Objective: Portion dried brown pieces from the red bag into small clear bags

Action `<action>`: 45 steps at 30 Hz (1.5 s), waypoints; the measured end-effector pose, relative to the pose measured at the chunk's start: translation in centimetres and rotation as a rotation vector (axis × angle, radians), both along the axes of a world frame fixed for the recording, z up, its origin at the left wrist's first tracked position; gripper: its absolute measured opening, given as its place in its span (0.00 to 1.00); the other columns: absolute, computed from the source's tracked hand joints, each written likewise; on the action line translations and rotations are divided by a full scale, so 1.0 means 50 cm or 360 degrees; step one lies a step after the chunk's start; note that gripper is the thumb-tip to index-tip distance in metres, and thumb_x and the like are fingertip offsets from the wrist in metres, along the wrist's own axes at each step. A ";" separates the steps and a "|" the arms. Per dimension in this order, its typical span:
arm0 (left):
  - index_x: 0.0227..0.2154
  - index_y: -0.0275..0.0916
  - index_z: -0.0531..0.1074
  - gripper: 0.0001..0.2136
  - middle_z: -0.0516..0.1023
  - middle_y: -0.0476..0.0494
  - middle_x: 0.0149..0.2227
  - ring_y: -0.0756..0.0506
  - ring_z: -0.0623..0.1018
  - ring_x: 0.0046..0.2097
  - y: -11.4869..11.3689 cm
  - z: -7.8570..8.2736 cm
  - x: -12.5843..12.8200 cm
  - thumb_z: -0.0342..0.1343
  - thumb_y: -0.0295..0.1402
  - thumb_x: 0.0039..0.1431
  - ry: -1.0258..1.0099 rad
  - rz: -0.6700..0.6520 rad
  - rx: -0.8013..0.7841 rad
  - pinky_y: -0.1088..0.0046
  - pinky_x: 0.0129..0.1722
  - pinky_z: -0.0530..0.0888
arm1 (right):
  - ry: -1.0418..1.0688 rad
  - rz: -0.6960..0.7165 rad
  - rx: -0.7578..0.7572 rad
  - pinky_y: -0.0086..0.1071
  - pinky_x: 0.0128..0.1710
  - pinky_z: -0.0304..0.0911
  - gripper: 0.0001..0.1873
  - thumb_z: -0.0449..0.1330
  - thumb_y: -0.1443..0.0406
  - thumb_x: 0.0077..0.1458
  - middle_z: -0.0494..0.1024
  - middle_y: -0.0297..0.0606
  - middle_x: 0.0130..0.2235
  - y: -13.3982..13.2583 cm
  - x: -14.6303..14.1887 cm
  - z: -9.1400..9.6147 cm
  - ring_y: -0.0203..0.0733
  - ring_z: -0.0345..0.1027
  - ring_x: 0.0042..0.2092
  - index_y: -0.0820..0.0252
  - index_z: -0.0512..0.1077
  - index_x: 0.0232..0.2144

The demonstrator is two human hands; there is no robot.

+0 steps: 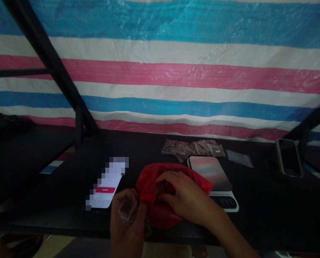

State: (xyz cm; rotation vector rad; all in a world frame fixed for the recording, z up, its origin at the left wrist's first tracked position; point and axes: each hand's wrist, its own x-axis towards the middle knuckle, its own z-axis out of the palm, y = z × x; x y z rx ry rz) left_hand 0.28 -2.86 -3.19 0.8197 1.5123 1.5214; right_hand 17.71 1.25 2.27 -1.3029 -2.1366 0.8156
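**Hand in the red bag, pouch held beside it**

At the near edge of the black table [256, 200], the right hand [185, 197] curls into the mouth of the red plastic bag [146, 182]. I cannot tell whether its fingers grip anything inside. The left hand [127, 225], touching the bag's left side, pinches a small clear pouch [127, 209] between thumb and fingers. A kitchen scale [211, 172] sits just behind the bag, and filled packets [193, 147] lie farther back. This seems best done with the pouch mouth held open near the bag's rim, taking small pinches so that little spills.
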 end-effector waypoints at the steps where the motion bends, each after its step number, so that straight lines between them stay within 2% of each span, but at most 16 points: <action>1: 0.38 0.44 0.68 0.25 0.75 0.51 0.37 0.47 0.76 0.34 0.004 0.001 0.002 0.76 0.42 0.42 0.0004 -0.0013 0.0007 0.73 0.30 0.77 | 0.0004 0.0016 0.0016 0.38 0.59 0.61 0.18 0.63 0.75 0.59 0.83 0.35 0.52 -0.001 -0.004 0.000 0.44 0.74 0.55 0.54 0.78 0.49; 5: 0.40 0.46 0.65 0.29 0.73 0.52 0.38 0.47 0.76 0.35 0.014 0.002 0.011 0.77 0.43 0.40 0.0016 -0.0046 -0.0028 0.74 0.29 0.77 | -0.0082 0.0039 0.0083 0.40 0.60 0.60 0.16 0.59 0.76 0.62 0.82 0.36 0.52 -0.004 -0.017 0.006 0.44 0.73 0.55 0.55 0.78 0.47; 9: 0.39 0.46 0.65 0.26 0.71 0.55 0.36 0.50 0.73 0.30 0.017 0.009 0.009 0.76 0.38 0.41 -0.0041 -0.0111 -0.0056 0.77 0.24 0.73 | -0.0179 0.0048 0.0101 0.40 0.60 0.60 0.15 0.60 0.75 0.63 0.82 0.36 0.53 -0.004 -0.016 0.013 0.44 0.73 0.56 0.55 0.78 0.47; 13: 0.36 0.45 0.64 0.22 0.70 0.57 0.30 0.52 0.70 0.25 0.019 0.029 0.005 0.71 0.35 0.43 -0.0042 0.0035 -0.0066 0.79 0.20 0.69 | -0.0313 0.0007 0.0082 0.40 0.59 0.60 0.16 0.60 0.77 0.60 0.83 0.36 0.50 -0.008 0.003 0.015 0.45 0.74 0.55 0.55 0.78 0.44; 16: 0.37 0.45 0.64 0.19 0.70 0.57 0.31 0.52 0.71 0.25 0.020 0.037 0.001 0.69 0.35 0.47 0.0011 0.0096 -0.0058 0.79 0.21 0.70 | -0.0398 0.0018 0.0051 0.40 0.58 0.61 0.17 0.60 0.79 0.56 0.83 0.36 0.49 -0.011 0.016 0.016 0.45 0.75 0.53 0.56 0.77 0.42; 20: 0.37 0.46 0.64 0.18 0.69 0.56 0.32 0.53 0.70 0.26 0.019 0.024 -0.004 0.66 0.33 0.47 0.0079 0.0061 0.0018 0.79 0.22 0.71 | -0.0632 -0.0084 -0.0023 0.44 0.60 0.62 0.19 0.60 0.80 0.53 0.83 0.42 0.52 -0.012 0.011 0.021 0.51 0.74 0.56 0.58 0.76 0.44; 24: 0.38 0.46 0.64 0.17 0.69 0.56 0.32 0.52 0.70 0.24 0.017 0.015 -0.002 0.64 0.32 0.47 0.0131 -0.0049 0.0040 0.77 0.21 0.70 | -0.0752 -0.0122 -0.0066 0.47 0.63 0.61 0.17 0.60 0.78 0.58 0.82 0.46 0.54 -0.011 -0.005 0.025 0.53 0.74 0.58 0.60 0.75 0.48; 28: 0.37 0.46 0.65 0.15 0.69 0.56 0.30 0.50 0.70 0.25 0.020 0.029 0.005 0.63 0.34 0.46 0.0068 -0.0033 -0.0060 0.76 0.20 0.71 | -0.0740 -0.0132 -0.0051 0.49 0.63 0.60 0.14 0.63 0.73 0.62 0.82 0.46 0.54 -0.007 -0.010 0.019 0.55 0.73 0.59 0.60 0.76 0.49; 32: 0.36 0.47 0.64 0.17 0.71 0.55 0.31 0.49 0.72 0.28 0.022 0.050 0.005 0.65 0.34 0.43 0.0078 0.0122 0.0022 0.75 0.22 0.72 | -0.0685 -0.0196 0.0009 0.48 0.61 0.61 0.13 0.65 0.71 0.62 0.82 0.46 0.54 -0.001 -0.003 0.015 0.56 0.73 0.58 0.60 0.76 0.49; 35: 0.36 0.48 0.65 0.17 0.72 0.54 0.32 0.48 0.72 0.28 0.019 0.059 0.004 0.65 0.33 0.44 0.0114 0.0176 0.0090 0.74 0.22 0.72 | -0.0465 -0.0236 0.0077 0.45 0.58 0.62 0.13 0.65 0.71 0.62 0.83 0.41 0.52 0.000 -0.004 0.013 0.52 0.74 0.56 0.56 0.76 0.48; 38: 0.35 0.48 0.66 0.14 0.72 0.54 0.32 0.46 0.74 0.30 0.016 0.056 0.005 0.64 0.31 0.46 0.0213 0.0125 0.0121 0.72 0.25 0.74 | -0.0273 -0.0291 0.0108 0.42 0.58 0.63 0.13 0.65 0.70 0.63 0.82 0.38 0.52 -0.001 -0.017 0.003 0.49 0.74 0.55 0.54 0.75 0.49; 45: 0.34 0.47 0.66 0.14 0.70 0.55 0.29 0.50 0.69 0.24 0.030 0.043 -0.007 0.64 0.32 0.45 0.0136 0.0147 0.0147 0.76 0.17 0.68 | -0.0543 -0.0278 0.0001 0.46 0.59 0.62 0.15 0.63 0.71 0.62 0.81 0.49 0.53 0.005 -0.039 -0.030 0.56 0.73 0.58 0.61 0.75 0.52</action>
